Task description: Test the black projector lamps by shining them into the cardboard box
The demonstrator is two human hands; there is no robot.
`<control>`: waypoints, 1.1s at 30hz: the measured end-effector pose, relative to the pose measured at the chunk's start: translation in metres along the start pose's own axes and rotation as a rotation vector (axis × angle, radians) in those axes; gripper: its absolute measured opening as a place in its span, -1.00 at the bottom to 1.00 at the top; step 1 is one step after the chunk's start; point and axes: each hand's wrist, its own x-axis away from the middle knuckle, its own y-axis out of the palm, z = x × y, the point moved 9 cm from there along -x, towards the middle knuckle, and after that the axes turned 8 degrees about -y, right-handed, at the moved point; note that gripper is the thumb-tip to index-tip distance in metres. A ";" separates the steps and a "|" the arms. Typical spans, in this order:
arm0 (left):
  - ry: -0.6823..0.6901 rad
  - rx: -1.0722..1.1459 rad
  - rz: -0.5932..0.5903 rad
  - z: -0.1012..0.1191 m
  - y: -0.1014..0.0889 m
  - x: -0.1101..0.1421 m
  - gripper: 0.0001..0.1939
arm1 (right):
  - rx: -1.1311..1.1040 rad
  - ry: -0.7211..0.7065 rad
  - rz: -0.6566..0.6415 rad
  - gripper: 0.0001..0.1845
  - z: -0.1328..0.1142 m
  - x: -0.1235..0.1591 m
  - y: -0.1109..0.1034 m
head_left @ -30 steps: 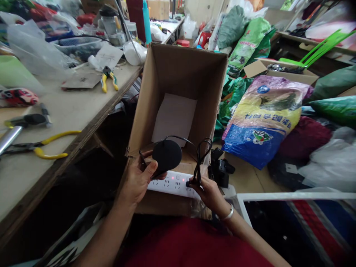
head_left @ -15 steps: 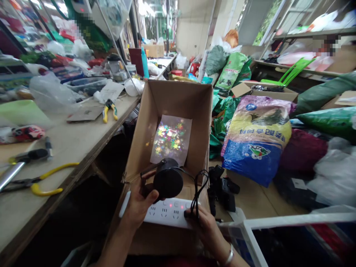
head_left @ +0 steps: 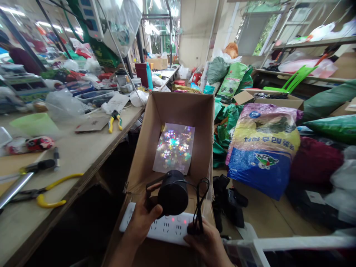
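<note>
My left hand (head_left: 139,222) is closed around a black, drum-shaped projector lamp (head_left: 172,193), held over the near side of a tall cardboard box (head_left: 180,105). Inside the box, colourful snowflake-like spots of light fall on a sheet of white paper (head_left: 159,165). My right hand (head_left: 208,239) grips the lamp's looped black cable (head_left: 199,207) and a dark plug end, at the right end of a white power strip (head_left: 155,234). Red lights glow on the strip. Whether the plug sits in a socket is hidden by my fingers.
On the bench (head_left: 91,148) to the left lie yellow-handled pliers (head_left: 51,193), smaller cutters (head_left: 115,121) and a hammer-like tool (head_left: 25,181). A printed feed sack (head_left: 261,155) and black devices (head_left: 235,205) are at the right. A white frame (head_left: 300,243) crosses the lower right.
The view has tilted up slightly, so everything sits lower and a little to the right. The light spots on the paper have shifted pattern and colour. Both hands keep their holds.
</note>
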 end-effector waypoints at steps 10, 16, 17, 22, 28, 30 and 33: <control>-0.004 0.009 -0.062 -0.008 0.003 -0.004 -0.32 | 0.048 0.024 0.042 -0.81 0.004 0.000 0.001; 0.005 -0.111 -0.078 -0.019 0.000 -0.002 -0.39 | -0.127 0.121 0.212 -0.68 0.005 -0.003 -0.009; 0.010 -0.175 -0.079 -0.020 0.001 -0.001 -0.45 | -0.206 0.167 0.243 -0.67 0.007 -0.004 -0.012; 0.223 -0.584 0.004 -0.016 0.006 0.010 -0.42 | -0.654 0.376 0.314 -0.72 0.013 -0.007 -0.019; 0.704 -1.063 -0.044 -0.013 0.042 0.045 -0.53 | -1.016 0.394 0.271 -0.46 -0.014 -0.011 -0.014; 0.779 -1.155 -0.071 -0.011 0.055 0.055 -0.47 | -0.969 0.375 0.314 -0.48 -0.020 -0.010 -0.021; 0.719 -1.167 0.019 0.000 0.059 0.057 -0.22 | -0.907 0.339 0.303 -0.49 -0.022 -0.010 -0.025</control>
